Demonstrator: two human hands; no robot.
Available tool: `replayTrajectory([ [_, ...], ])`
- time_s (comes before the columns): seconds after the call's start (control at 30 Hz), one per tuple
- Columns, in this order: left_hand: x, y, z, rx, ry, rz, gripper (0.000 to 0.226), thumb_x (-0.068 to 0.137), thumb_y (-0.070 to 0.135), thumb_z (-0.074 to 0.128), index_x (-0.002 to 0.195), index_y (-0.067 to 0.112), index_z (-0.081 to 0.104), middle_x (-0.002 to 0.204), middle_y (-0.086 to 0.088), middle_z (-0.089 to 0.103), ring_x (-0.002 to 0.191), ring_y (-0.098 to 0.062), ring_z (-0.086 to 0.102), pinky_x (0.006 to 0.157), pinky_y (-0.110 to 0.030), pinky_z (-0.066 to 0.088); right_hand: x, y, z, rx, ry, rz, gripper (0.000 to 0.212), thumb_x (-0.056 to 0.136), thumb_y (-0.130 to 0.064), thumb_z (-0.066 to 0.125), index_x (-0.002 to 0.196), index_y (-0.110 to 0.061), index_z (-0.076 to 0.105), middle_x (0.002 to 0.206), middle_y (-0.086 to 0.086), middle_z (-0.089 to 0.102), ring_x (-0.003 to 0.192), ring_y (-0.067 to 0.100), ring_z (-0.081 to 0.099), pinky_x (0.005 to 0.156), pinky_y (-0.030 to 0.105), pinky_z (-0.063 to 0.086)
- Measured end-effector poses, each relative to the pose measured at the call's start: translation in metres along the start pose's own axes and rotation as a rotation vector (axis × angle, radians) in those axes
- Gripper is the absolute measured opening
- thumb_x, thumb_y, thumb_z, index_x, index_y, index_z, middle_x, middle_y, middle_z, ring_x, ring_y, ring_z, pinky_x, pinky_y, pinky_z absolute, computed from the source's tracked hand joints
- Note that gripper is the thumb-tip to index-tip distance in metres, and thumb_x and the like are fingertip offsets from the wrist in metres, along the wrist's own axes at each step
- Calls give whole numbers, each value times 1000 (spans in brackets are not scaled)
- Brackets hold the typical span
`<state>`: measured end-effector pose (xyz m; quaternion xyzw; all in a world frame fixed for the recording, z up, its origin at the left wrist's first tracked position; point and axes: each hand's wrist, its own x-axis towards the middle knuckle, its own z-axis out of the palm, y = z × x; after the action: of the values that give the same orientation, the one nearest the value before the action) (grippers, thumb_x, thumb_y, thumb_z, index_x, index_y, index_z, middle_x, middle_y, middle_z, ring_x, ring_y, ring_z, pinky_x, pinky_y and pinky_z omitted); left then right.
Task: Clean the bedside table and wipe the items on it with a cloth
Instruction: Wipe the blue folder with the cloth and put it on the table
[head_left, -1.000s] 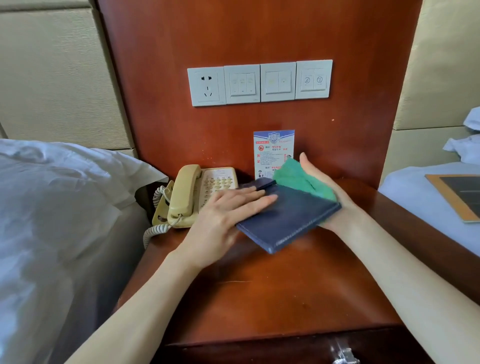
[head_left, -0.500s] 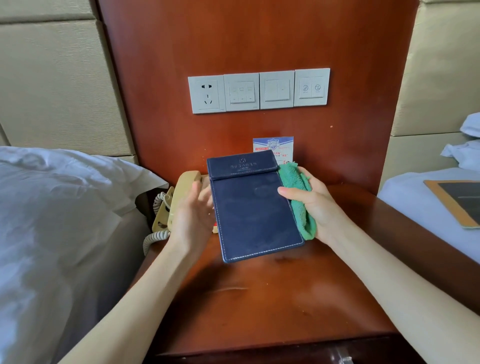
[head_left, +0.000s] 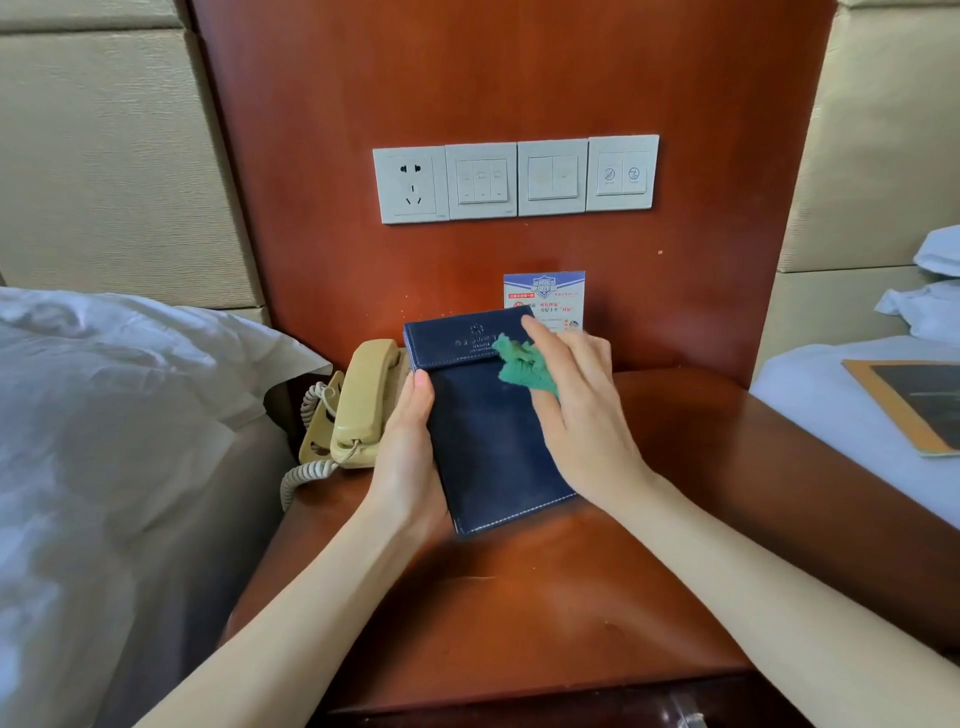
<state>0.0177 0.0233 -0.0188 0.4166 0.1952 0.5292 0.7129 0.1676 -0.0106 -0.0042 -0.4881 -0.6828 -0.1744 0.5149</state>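
Note:
A dark blue leather folder (head_left: 483, 431) is held tilted up above the wooden bedside table (head_left: 519, 613). My left hand (head_left: 410, 447) grips its left edge, thumb on the front. My right hand (head_left: 576, 405) presses a green cloth (head_left: 524, 369) against the folder's upper right front, near the flap. A beige telephone (head_left: 358, 405) with a coiled cord sits at the table's back left. A small printed card (head_left: 545, 299) stands against the back panel, partly hidden by the folder.
White beds flank the table, the left bed (head_left: 104, 441) and the right bed (head_left: 857, 415), which carries a flat orange-edged board (head_left: 914, 405). A row of wall switches and a socket (head_left: 514, 179) sits on the wooden panel. A drawer handle (head_left: 685, 717) shows at the bottom edge.
The folder went from lying flat under my left palm to being held upright. My left hand moved to grip its left edge, and my right hand brought the cloth onto its front.

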Motion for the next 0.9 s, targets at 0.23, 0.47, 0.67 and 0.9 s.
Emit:
replayTrajectory([
  [0.23,-4,0,5,-60,-186,-17,48,98,53,37,110,25,74,120,-2,69,110,-17,66,76,-30,58,8,2,-5,-19,109,-33,25,80,8,66,101,-3,68,104,13,58,100,25,54,73,36,55],
  [0.47,-4,14,-6,-82,-152,39,57,101,53,30,118,15,69,127,-17,63,117,-34,61,90,-42,55,-21,-17,-6,216,-429,-321,35,80,14,60,107,-5,72,102,6,62,93,15,53,83,24,46],
  [0.67,-1,21,-4,-120,-59,77,59,102,50,25,136,10,51,131,-15,61,118,-32,60,90,-45,53,-17,-15,-5,126,-294,-336,28,77,4,59,99,-7,74,94,5,59,89,18,52,77,36,47],
  [0.9,1,7,7,-12,-135,-15,44,98,48,38,122,22,65,125,-3,66,113,-19,65,83,-36,57,-2,23,-19,82,26,158,29,85,3,63,112,-7,69,105,2,59,102,18,57,76,19,51],
])
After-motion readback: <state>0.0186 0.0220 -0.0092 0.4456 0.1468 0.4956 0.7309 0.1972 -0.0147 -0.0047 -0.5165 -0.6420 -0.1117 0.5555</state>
